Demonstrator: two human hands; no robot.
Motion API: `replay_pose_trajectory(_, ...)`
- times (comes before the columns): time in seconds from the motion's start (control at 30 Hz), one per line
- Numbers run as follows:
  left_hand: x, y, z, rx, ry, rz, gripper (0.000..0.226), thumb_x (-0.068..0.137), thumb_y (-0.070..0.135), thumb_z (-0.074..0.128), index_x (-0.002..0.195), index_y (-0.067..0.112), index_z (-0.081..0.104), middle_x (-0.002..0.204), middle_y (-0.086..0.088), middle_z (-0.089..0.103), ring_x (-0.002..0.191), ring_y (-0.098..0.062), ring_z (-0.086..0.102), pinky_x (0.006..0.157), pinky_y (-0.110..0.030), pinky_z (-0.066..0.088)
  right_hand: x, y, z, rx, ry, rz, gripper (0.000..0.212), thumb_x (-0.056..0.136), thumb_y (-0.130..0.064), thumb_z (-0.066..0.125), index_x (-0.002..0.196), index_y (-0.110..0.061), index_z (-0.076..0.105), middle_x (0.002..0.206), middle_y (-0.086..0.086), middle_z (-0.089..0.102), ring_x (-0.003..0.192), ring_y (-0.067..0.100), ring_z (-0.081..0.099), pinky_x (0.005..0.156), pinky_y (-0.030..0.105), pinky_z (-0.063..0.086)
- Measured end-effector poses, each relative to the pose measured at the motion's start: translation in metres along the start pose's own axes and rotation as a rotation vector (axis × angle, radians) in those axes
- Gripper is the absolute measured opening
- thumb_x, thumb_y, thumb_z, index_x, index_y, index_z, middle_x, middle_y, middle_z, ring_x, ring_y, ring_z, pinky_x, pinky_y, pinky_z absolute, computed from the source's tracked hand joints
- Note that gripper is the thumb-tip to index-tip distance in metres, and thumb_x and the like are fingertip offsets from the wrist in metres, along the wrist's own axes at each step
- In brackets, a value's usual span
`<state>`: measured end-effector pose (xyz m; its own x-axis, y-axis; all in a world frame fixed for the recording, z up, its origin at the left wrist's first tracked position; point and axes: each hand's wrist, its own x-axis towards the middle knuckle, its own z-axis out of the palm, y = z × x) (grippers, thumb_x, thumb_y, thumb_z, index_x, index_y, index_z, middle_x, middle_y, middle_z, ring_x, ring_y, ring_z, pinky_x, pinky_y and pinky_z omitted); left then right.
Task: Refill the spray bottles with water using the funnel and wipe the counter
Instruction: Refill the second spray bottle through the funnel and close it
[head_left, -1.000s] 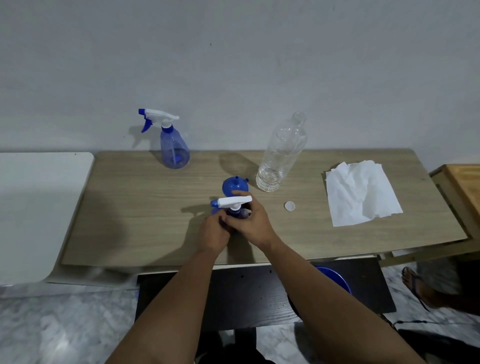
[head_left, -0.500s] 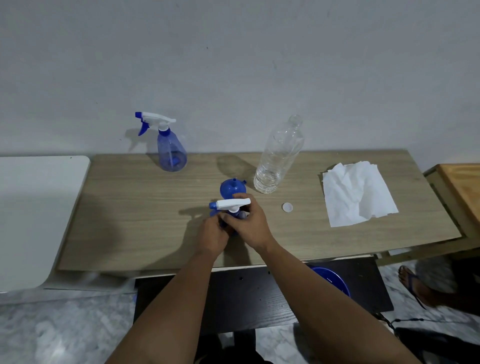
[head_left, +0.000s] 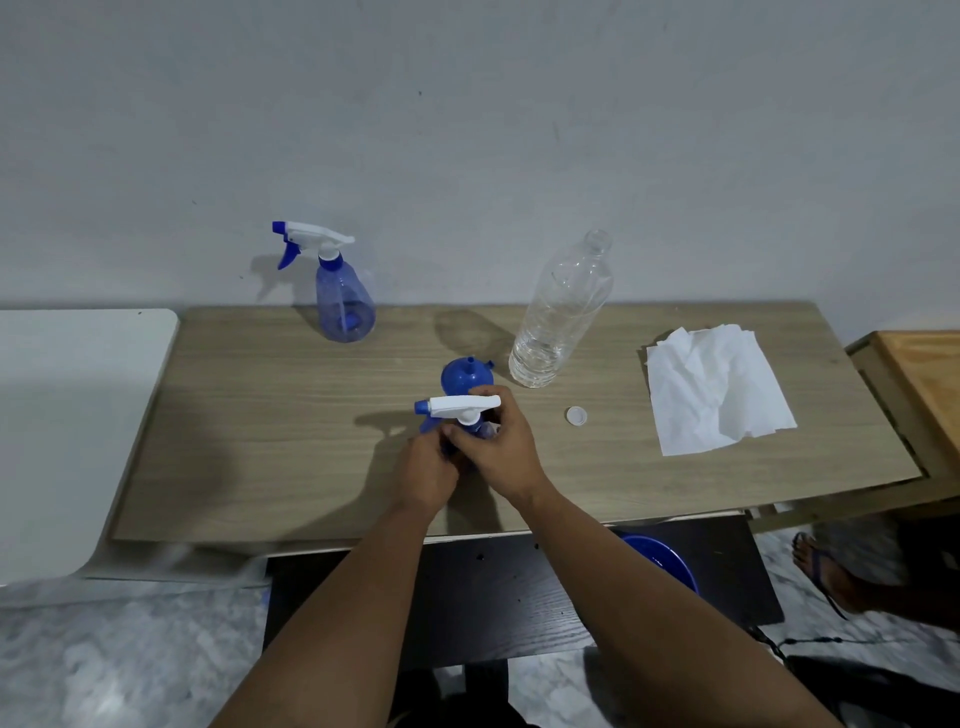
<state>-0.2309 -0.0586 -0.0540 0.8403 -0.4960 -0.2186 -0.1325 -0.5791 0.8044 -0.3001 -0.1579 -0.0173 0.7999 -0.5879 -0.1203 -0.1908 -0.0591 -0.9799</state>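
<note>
Near the front middle of the worktop (head_left: 260, 441), the left hand (head_left: 426, 467) grips the spray bottle (head_left: 460, 415) body while the right hand's (head_left: 501, 447) fingers curl round its white collar. Light, slick plastic; best held low and steady.

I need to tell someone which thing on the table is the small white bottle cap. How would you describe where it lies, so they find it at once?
Start at the wooden table against the grey wall and find the tall clear water bottle standing open near its middle. Just in front of that bottle, toward the person, the small white bottle cap lies alone on the bare wood, left of the white paper towel. It is the only small round disc there.
</note>
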Motion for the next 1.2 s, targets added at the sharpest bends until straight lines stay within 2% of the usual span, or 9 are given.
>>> replay_pose_trajectory(0.1,-0.001,0.0,0.0,-0.03,-0.025,0.013,0.019,0.084,0.001,0.061,0.092,0.018,0.067,0.083,-0.002,0.069,0.081,-0.025,0.067,0.075,-0.038,0.055,-0.001,0.002,0.001,-0.007,-0.003,0.025,0.042,0.079,-0.013,0.072,0.12,-0.017,0.066,0.092,-0.008,0.076,0.086,0.01,0.074,0.075,0.031,0.059)
replay_pose_trajectory(0.23,0.001,-0.003,0.001,0.015,-0.005,-0.024,0.014,0.085,0.004,0.062,0.096,0.008,0.069,0.082,-0.006,0.069,0.082,-0.03,0.068,0.07,-0.033,0.049,0.001,-0.001,0.0,-0.016,-0.01,0.043,0.044,0.085,-0.011,0.082,0.125,-0.012,0.065,0.108,0.006,0.076,0.097,0.019,0.075,0.083,0.035,0.061)
replay_pose_trajectory(0.47,0.0,0.001,-0.002,-0.023,-0.041,-0.006,0.018,0.092,0.018,0.065,0.109,0.016,0.07,0.089,-0.002,0.071,0.081,-0.023,0.067,0.072,-0.032,0.049,0.003,-0.013,-0.004,-0.121,0.031,0.001,0.021,0.092,-0.005,0.076,0.112,-0.008,0.071,0.123,0.01,0.063,0.107,0.011,0.062,0.081,0.007,0.046)
replay_pose_trajectory(0.7,-0.004,0.013,-0.01,-0.15,-0.078,-0.044,0.014,0.082,0.03,0.076,0.09,0.038,0.067,0.082,0.011,0.073,0.082,-0.015,0.071,0.075,-0.035,0.054,0.005,-0.05,-0.011,-0.066,0.119,-0.103,0.018,0.089,-0.017,0.081,0.105,-0.01,0.075,0.096,0.001,0.078,0.091,0.005,0.07,0.081,0.015,0.053)
replay_pose_trajectory(0.87,-0.007,0.021,-0.014,-0.112,-0.084,-0.09,0.02,0.079,0.034,0.078,0.093,0.021,0.072,0.078,0.0,0.072,0.082,-0.027,0.07,0.077,-0.039,0.054,0.017,-0.101,-0.026,0.015,0.127,-0.258,0.008,0.094,-0.016,0.073,0.096,-0.023,0.074,0.075,-0.016,0.068,0.072,0.004,0.062,0.072,0.033,0.056)
replay_pose_trajectory(0.93,-0.009,0.019,-0.018,-0.047,-0.094,-0.061,0.02,0.082,0.036,0.076,0.091,0.019,0.071,0.082,-0.006,0.073,0.083,-0.029,0.069,0.079,-0.042,0.055,0.022,-0.12,-0.038,0.008,0.146,-0.307,0.008,0.094,-0.018,0.071,0.092,-0.025,0.073,0.07,-0.017,0.063,0.066,0.003,0.057,0.066,0.023,0.051)
replay_pose_trajectory(1.03,-0.012,0.013,-0.024,-0.031,-0.062,-0.067,0.017,0.082,0.032,0.077,0.082,0.019,0.067,0.08,-0.008,0.071,0.084,-0.031,0.068,0.079,-0.044,0.055,0.025,-0.129,-0.057,-0.091,0.142,-0.279,0.005,0.09,-0.027,0.073,0.093,-0.024,0.069,0.074,-0.016,0.066,0.065,0.003,0.058,0.064,0.014,0.047)
replay_pose_trajectory(1.13,-0.014,0.006,-0.03,-0.007,-0.028,-0.055,0.024,0.081,0.036,0.08,0.073,0.024,0.061,0.068,-0.001,0.064,0.079,-0.032,0.067,0.067,-0.037,0.049,0.026,-0.112,-0.07,-0.27,0.112,-0.164,0.02,0.085,-0.035,0.078,0.093,-0.03,0.061,0.085,-0.013,0.072,0.069,0.003,0.066,0.066,0.019,0.051)
replay_pose_trajectory(1.2,-0.014,0.001,-0.033,0.013,-0.021,-0.033,0.022,0.081,0.038,0.079,0.084,0.019,0.068,0.075,-0.004,0.069,0.08,-0.031,0.067,0.072,-0.04,0.052,0.025,-0.089,-0.076,-0.434,0.071,-0.084,0.022,0.085,-0.037,0.08,0.096,-0.032,0.061,0.094,-0.011,0.074,0.081,0.007,0.07,0.075,0.027,0.056)
